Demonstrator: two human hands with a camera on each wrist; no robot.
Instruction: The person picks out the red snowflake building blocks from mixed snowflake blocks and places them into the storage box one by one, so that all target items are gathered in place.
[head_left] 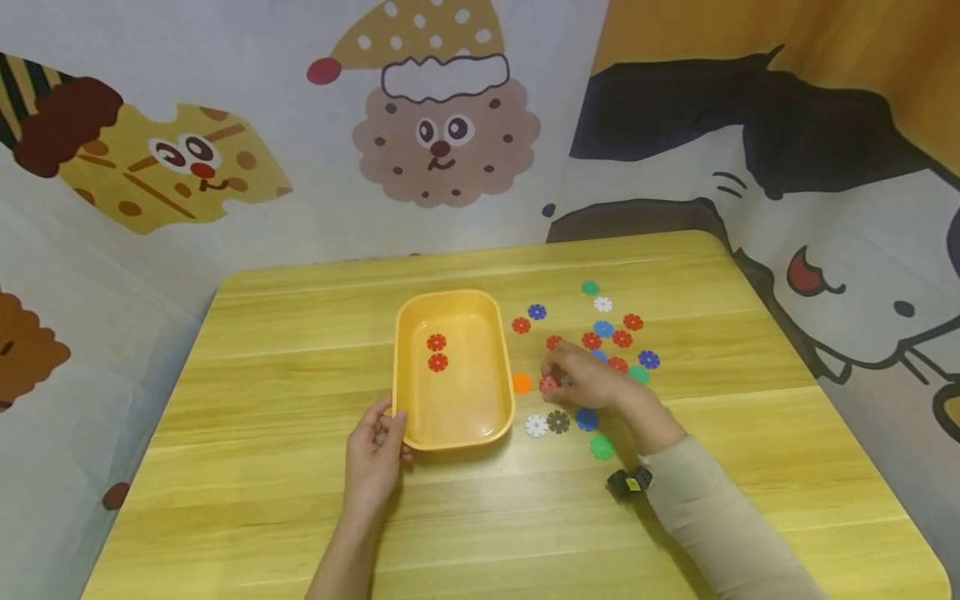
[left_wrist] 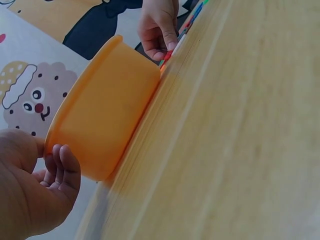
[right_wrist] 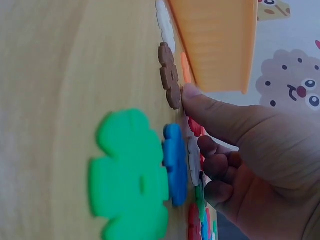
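Observation:
A yellow plastic tray (head_left: 453, 417) stands on the table with two red snowflake discs (head_left: 437, 352) lying inside it. At its near left corner my left hand (head_left: 372, 454) grips the rim, thumb on top and fingers against the outer wall; the left wrist view shows this hand (left_wrist: 37, 185) at the tray's end. To the right of the tray, my right hand (head_left: 588, 379) pinches a red snowflake disc (head_left: 549, 384) down at the tabletop. In the right wrist view the thumb partly hides that red disc (right_wrist: 195, 127).
Several loose snowflake discs in mixed colours lie around my right hand, among them an orange one (head_left: 522, 382) beside the tray, a brown one (head_left: 558, 422) and a green one (head_left: 601, 447). A cartoon-printed cloth (head_left: 300, 233) hangs behind the wooden table (head_left: 255, 467).

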